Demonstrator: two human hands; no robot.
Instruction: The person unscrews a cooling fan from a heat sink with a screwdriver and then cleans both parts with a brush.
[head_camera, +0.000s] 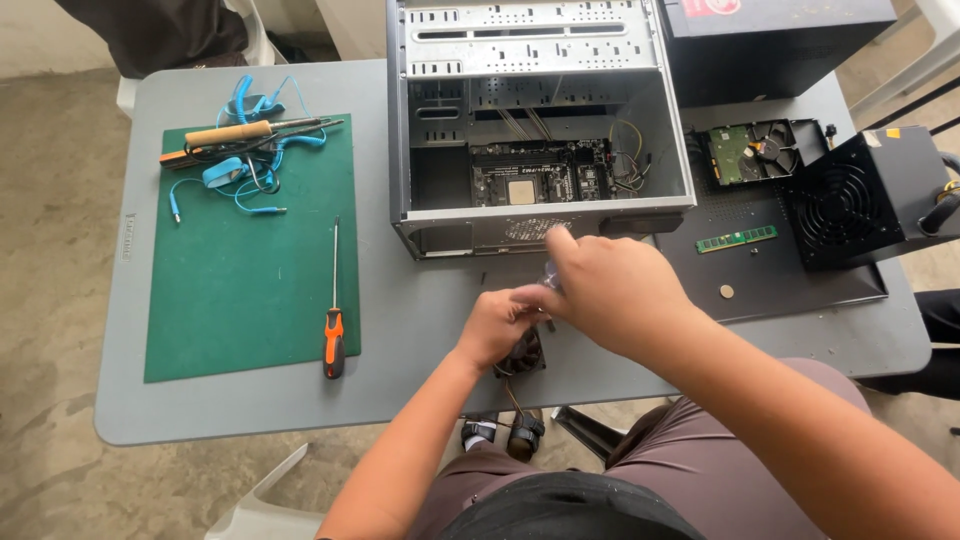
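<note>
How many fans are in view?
3: one under the left hand at the table edge, one on the black side panel, one in the power supply. More may be hidden.

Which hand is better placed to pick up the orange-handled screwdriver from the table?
The left hand, probably. The screwdriver lies at the edge of the green mat, on that hand's side. The right hand is farther away and would have to cross over. Both hands are busy at the small fan.

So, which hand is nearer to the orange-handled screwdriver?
Left. The left hand is just right of the screwdriver, over a small black fan. The right hand is farther right, beyond the left one.
</note>
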